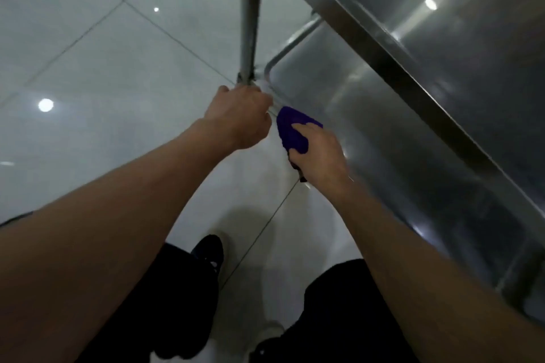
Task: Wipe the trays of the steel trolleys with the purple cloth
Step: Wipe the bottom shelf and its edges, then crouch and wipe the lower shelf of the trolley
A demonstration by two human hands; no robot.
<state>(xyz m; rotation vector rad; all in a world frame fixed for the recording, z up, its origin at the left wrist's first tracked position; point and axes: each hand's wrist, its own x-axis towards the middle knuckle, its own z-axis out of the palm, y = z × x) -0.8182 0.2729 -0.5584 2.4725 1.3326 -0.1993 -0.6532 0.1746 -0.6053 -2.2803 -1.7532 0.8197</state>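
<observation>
Pressing down on the near left corner of the lower tray, the bunched purple cloth [292,130] sits just at 4 o'clock from the trolley's upright steel post [250,18]. The right hand [320,153] grips it — fingers curled over the wad, one fingertip lying on top — and holds it against the rim of the shallow stainless-steel lower tray [368,103]. Just beside it at 9 o'clock, the left hand [239,116] is closed in a fist at the tray's corner by the foot of the post; what exactly its fingers clamp is hidden, though it looks like the rim or frame, steadying the trolley. At 1 o'clock the upper steel tray [442,23] overhangs. Dark trousers and a black shoe [208,253] stand on pale glossy floor tiles [88,53] at 6 o'clock.

Judged from this, the corner-wiping step is in hand — next calls for sweeping the cloth along the tray towards 3 o'clock, under the overhang.
</observation>
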